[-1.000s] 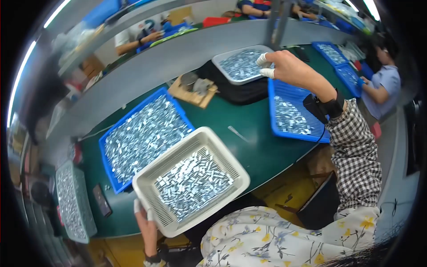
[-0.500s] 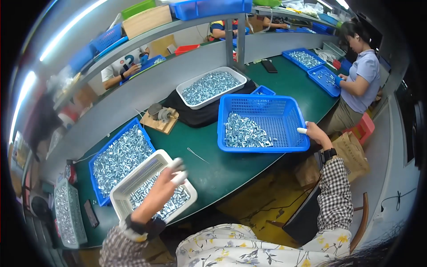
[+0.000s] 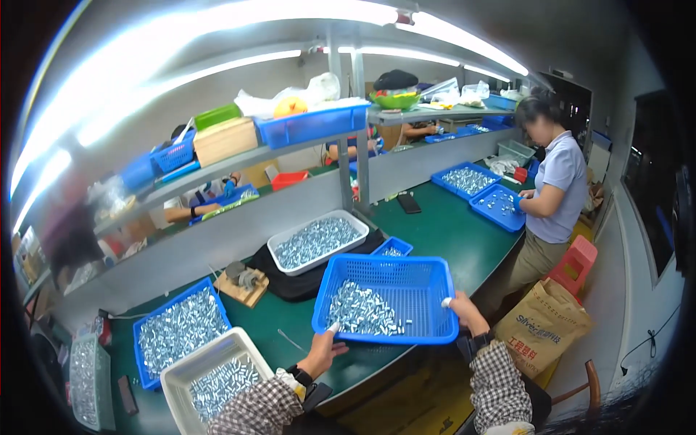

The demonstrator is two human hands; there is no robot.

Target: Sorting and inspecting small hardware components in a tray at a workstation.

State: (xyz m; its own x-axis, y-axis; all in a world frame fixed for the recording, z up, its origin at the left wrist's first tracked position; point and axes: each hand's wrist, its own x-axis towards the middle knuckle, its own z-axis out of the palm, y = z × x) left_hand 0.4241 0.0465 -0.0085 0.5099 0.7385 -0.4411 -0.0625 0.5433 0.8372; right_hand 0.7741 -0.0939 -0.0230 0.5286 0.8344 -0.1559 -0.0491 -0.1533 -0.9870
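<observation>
A blue perforated basket [image 3: 424, 293] is between my hands at the table's front edge, with small silvery metal pieces [image 3: 362, 308] heaped toward its left side. My left hand [image 3: 322, 354] grips its near left corner, thumb on the rim. At the right wall, my right hand [image 3: 467, 314] is closed on the rim. White coverings show on some fingertips. Left of my left forearm stands a cream basket [image 3: 174, 377] with more metal pieces in it. Whether the blue basket touches the table underneath is hidden.
Behind are a white tray [image 3: 279, 266] of pieces on black cloth, a small blue tray [image 3: 401, 244] and a wooden block fixture [image 3: 246, 296]. A blue tray [image 3: 145, 377] of pieces lies left. A co-worker [image 3: 554, 188] stands at right, near a red stool [image 3: 573, 264] and brown sack [image 3: 540, 326].
My left hand has moved right, from above the cream basket to the blue basket's near left corner, and grips it. My right hand keeps its hold. The view has tilted up.
</observation>
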